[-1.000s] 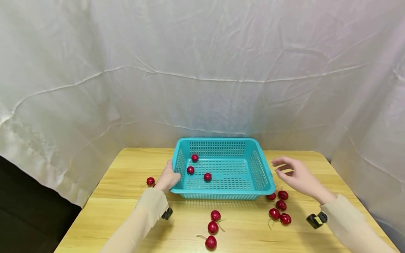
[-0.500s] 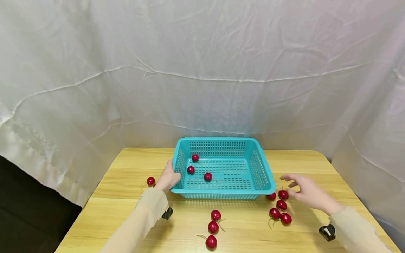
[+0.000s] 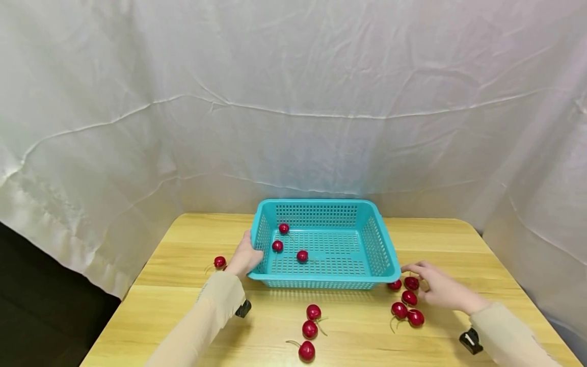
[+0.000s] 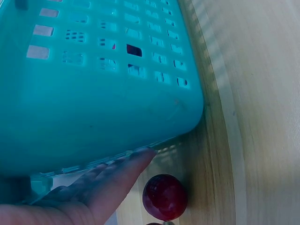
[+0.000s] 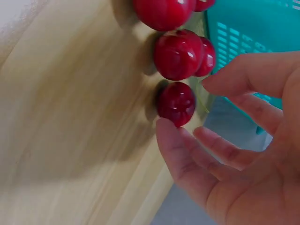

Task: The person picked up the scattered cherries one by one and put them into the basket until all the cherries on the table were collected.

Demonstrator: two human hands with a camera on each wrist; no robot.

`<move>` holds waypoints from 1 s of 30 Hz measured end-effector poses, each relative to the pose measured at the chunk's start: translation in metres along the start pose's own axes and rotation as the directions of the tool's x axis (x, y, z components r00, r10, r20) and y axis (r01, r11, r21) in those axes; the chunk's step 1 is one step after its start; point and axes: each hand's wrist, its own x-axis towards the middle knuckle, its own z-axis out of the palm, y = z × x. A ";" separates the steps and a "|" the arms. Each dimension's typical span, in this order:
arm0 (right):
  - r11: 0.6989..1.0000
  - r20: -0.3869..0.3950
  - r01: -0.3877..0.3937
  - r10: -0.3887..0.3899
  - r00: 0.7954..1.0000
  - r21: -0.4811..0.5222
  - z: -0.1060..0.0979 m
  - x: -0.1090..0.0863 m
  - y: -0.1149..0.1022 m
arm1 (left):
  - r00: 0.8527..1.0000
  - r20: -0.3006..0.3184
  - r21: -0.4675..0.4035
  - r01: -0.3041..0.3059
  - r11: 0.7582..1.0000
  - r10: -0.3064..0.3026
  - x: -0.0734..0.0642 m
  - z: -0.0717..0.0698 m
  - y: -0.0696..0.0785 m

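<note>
A teal plastic basket stands at the back middle of the table, with 3 red cherries in its left part, one of them a cherry near the front. My left hand grips the basket's left side, thumb over the rim; the fingers are partly hidden. My right hand is low beside several cherries right of the basket. In the right wrist view, its parted fingers and thumb curve about the nearest cherry. One fingertip meets that cherry's edge, and the thumb stands apart from it.
Three stemmed cherries lie in front of the basket, including a middle cherry. Left of the left hand lies another cherry, with part of one more beside it. A pale cloth hangs behind the wooden table.
My right hand has come down from beside the basket's right rim to the cherries, its fingers spreading around one. The left hand and basket have stayed in place.
</note>
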 end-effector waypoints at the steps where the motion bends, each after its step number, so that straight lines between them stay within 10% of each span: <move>1: 1.000 0.002 0.000 0.000 1.000 -0.003 0.001 0.000 0.000 | 1.000 0.001 0.000 0.000 1.000 0.000 0.000 0.000 0.000; 30: 0.996 0.073 -0.054 0.060 0.996 -0.075 0.014 0.010 0.008 | 1.000 -0.012 0.014 0.010 1.000 -0.010 -0.001 0.000 0.000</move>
